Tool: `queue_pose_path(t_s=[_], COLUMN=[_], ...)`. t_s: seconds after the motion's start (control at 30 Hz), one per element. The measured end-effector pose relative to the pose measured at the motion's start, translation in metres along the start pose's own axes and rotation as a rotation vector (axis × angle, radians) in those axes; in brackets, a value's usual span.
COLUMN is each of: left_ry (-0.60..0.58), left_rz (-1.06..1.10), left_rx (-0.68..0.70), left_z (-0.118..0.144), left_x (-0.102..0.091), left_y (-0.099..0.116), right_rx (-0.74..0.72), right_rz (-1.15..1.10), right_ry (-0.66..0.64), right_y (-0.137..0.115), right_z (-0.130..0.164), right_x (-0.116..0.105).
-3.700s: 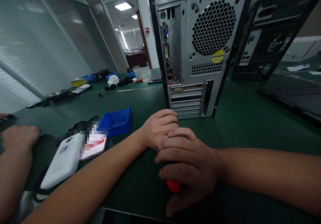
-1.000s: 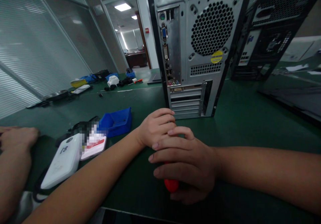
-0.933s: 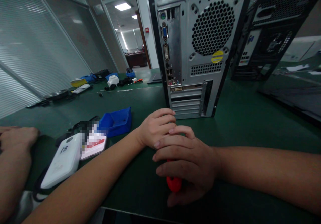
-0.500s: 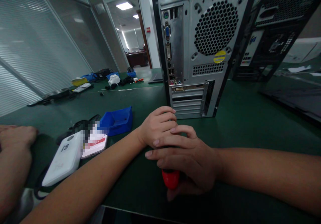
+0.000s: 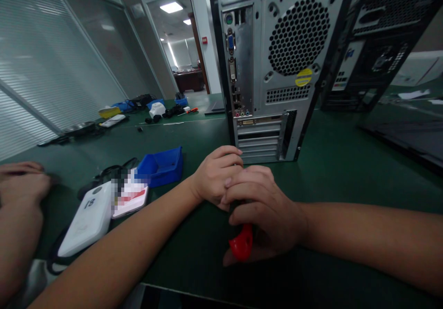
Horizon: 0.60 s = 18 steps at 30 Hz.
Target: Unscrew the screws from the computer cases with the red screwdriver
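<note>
My right hand (image 5: 265, 212) is closed around a red-handled tool (image 5: 241, 244). Only the rounded red end shows below the fingers, so its kind is hidden. Right in front of it, my left hand (image 5: 218, 172) has its fingers curled inward, and the right fingertips overlap it. Anything inside the left fingers is out of sight. Just beyond both hands stands a computer tower (image 5: 270, 96), upright with its metal back panel, ports and fan grille facing me.
A blue tray (image 5: 162, 166), a phone (image 5: 133, 200) and a white power bank (image 5: 88, 221) lie left on the green table (image 5: 194, 263). Another person's hand (image 5: 26, 182) rests far left. A second black tower (image 5: 374, 59) and a dark panel (image 5: 411, 138) are at right.
My right hand's fingers have drawn in from stretched out to curled round the tool. The red end has turned and shifted slightly right. My left hand has hardly moved.
</note>
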<state>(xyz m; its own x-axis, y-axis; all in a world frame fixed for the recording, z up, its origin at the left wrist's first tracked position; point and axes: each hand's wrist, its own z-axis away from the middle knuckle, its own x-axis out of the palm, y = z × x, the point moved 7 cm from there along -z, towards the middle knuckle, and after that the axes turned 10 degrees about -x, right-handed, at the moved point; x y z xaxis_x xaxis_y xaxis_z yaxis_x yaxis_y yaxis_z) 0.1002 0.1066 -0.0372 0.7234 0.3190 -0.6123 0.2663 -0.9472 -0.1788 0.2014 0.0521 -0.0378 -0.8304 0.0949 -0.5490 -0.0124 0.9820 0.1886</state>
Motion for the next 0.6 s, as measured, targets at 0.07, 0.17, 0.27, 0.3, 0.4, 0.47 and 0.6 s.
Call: queue_pose_path(t_s=[0.07,0.17,0.27,0.3,0.4,0.47,0.6], left_ry=[0.011,0.003,-0.015,-0.021,-0.031,-0.046,-0.059], left_rz=[-0.009,0.015,0.057,0.063,0.067,0.050,0.024], left_rx=[0.013,-0.021,-0.064,-0.064,-0.045,-0.039,-0.050], left_z=[-0.0006,-0.0013,-0.0009,-0.0007,-0.0003,-0.0004,-0.0011], left_x=[-0.0008,-0.0011,-0.0006,-0.0005,-0.0016,-0.0020,-0.0017], left_y=[0.0019,0.0016,-0.0011,-0.0014,-0.0018,-0.0022,-0.0029], right_rx=[0.028,0.040,0.024,0.019,0.015,0.009,-0.018], right_rz=[-0.005,-0.025,-0.026,-0.022,-0.019,-0.008,0.020], right_ry=[0.013,0.022,-0.029,-0.050,-0.110,-0.149,-0.140], right_y=[0.0026,0.0042,0.0023,0.0013,-0.0007,-0.0019,-0.0042], right_z=[0.0023,0.0039,0.0025,0.0017,-0.0013,-0.0031,-0.0053], right_x=[0.0001,0.0012,0.0047,0.0054,0.0063,0.0067,0.0054])
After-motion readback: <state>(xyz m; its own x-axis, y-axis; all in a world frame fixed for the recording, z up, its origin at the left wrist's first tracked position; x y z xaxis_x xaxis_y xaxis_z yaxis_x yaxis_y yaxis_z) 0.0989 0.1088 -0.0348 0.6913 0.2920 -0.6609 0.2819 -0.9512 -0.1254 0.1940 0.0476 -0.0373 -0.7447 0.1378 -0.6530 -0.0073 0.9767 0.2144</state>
